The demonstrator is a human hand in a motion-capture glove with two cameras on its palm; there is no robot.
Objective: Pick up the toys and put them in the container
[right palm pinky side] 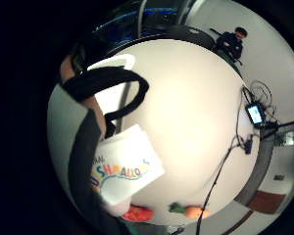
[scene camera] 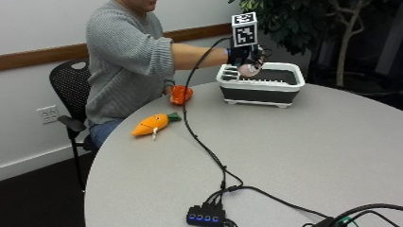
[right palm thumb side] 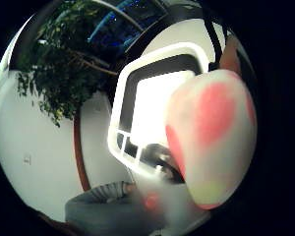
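Currently, my gloved right hand (scene camera: 247, 57) sits at upper centre of the outside view, raised over the near left corner of the container (scene camera: 261, 85). My fingers are curled around a pink and white soft toy (scene camera: 249, 70), which hangs just above the container's rim and does not touch it. My arm reaches across from the left side of the frame.

1. Container: a white tub with a black inside, standing on the round grey table (scene camera: 302, 156) at upper centre right. A row of slots runs along its left end.
2. Orange toy (scene camera: 181, 94): lies on the table left of the container, near my body. My bare left hand is beside it; whether it touches cannot be told.
3. Carrot toy (scene camera: 152, 124): orange with a green top, lies on the table at centre left, well apart from the container.
4. Black cable (scene camera: 207, 151): runs from my hand down across the table to a small hub (scene camera: 205, 218) at the lower edge.

On the thumb side palm view, the held toy (right palm thumb side: 211, 137) fills the right half, white with pink patches and a yellowish patch, with the container's white rim (right palm thumb side: 120, 113) behind it.

On the little finger side palm view, a white tag with coloured letters (right palm pinky side: 125, 166) lies close to the palm; the carrot toy (right palm pinky side: 191, 210) and the orange toy (right palm pinky side: 137, 213) lie on the table beyond.
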